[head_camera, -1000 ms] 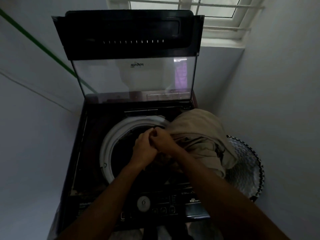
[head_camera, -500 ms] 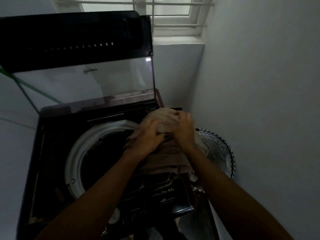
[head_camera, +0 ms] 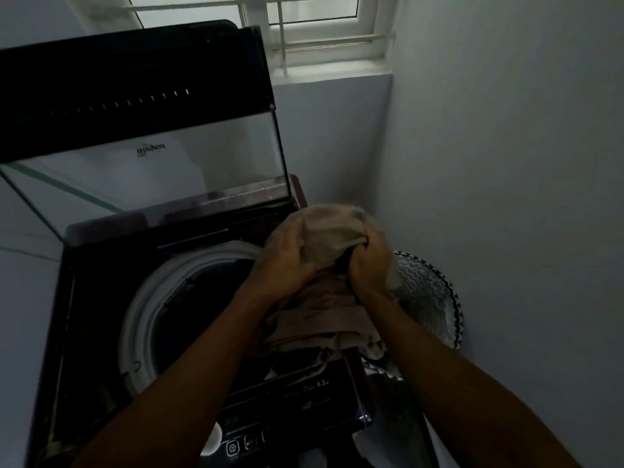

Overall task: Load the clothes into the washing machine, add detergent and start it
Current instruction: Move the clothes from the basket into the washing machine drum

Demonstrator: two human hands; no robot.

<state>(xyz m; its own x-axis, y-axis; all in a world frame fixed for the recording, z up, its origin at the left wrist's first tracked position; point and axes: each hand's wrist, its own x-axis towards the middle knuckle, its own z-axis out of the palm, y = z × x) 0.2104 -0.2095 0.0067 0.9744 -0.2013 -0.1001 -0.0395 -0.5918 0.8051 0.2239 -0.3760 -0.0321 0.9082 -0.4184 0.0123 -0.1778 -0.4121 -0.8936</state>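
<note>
a dim, narrow laundry corner seen from above, looking down along two bare forearms. a dark top-loading washing machine (head_camera: pixel 101 298) stands against the wall with its glass lid (head_camera: pixel 145 170) propped upright at the back, leaving the round drum opening (head_camera: pixel 189 319) with its pale rim exposed on the left side of the view. the left hand (head_camera: pixel 287 261) and the right hand (head_camera: pixel 369 265) are close together, both with fingers curled into a bundle of beige clothes (head_camera: pixel 332 238), gripping the bunched fabric from either side. the bundle sits over the right-hand edge of the machine's top, beside the drum opening rather than inside it, and more folds of cloth hang down beneath the hands toward the control panel (head_camera: pixel 297 410) at the front. just to the right, on the floor between the machine and the wall, is a laundry basket (head_camera: pixel 435 298) with a zigzag pattern. the loading step looks to be under way, with detergent and starting not yet done. the likely trouble is the loose hanging cloth: it could slip off the right edge back toward the basket or floor, drape over the buttons, or catch on the rim and be trapped when the lid comes down, because the grip holds only the top of the bundle.
</note>
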